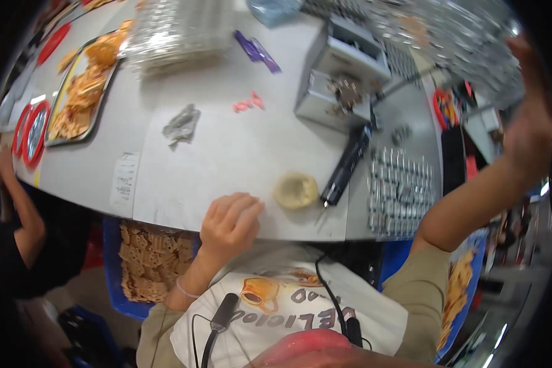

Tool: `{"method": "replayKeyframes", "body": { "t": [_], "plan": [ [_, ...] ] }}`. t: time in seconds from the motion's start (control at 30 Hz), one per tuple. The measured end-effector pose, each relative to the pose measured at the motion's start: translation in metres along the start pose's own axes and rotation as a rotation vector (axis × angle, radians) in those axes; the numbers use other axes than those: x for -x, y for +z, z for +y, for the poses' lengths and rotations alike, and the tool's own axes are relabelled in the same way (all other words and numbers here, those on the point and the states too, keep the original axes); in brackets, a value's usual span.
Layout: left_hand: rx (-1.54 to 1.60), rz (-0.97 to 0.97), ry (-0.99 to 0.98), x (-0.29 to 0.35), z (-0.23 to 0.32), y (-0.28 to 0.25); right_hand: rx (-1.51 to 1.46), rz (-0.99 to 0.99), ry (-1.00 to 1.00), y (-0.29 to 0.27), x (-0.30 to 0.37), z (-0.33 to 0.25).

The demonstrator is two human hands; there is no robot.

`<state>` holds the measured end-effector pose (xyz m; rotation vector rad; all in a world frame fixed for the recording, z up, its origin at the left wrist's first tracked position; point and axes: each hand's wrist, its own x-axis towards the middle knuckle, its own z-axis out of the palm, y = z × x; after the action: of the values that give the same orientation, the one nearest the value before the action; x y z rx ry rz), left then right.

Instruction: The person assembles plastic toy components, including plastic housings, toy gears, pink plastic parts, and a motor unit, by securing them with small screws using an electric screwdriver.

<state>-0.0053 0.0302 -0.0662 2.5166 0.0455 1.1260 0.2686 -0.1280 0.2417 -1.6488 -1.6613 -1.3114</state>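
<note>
My left hand (230,224) rests at the table's front edge with its fingers curled in, nothing showing in it. Just right of it lies a pale yellow round object (295,190) with a hollow middle, perhaps a tape roll. Farther right, a black electric screwdriver (348,164) slants across the table, its thin bit toward me. Behind it stands a grey box-shaped device (343,73), apparently a screw feeder. Several shiny metal parts (402,193) stand in rows at the right front. My right hand (530,126) is raised at the far right near clear plastic packaging (472,49), its fingers smeared.
At the back left are clear plastic trays (178,34) and a metal tray (104,101) of orange-tan parts. Purple scissors-like pieces (256,51), red bits (249,103) and a crumpled grey wrapper (181,126) lie mid-table. A blue bin (113,270) holds tan plastic parts. Another person's arm (24,205) is at left.
</note>
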Motion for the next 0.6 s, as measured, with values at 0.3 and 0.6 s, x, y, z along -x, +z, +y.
{"method": "replayKeyframes", "body": {
  "t": [0.3,0.6],
  "plan": [
    [0.016,0.05,-0.027,0.005,0.005,-0.005,-0.098,-0.258,-0.41,0.283,-0.043,-0.097],
    [0.022,0.022,0.089,0.008,-0.003,-0.004,-0.34,-0.767,0.024,0.356,0.005,-0.017]
  ]
}}
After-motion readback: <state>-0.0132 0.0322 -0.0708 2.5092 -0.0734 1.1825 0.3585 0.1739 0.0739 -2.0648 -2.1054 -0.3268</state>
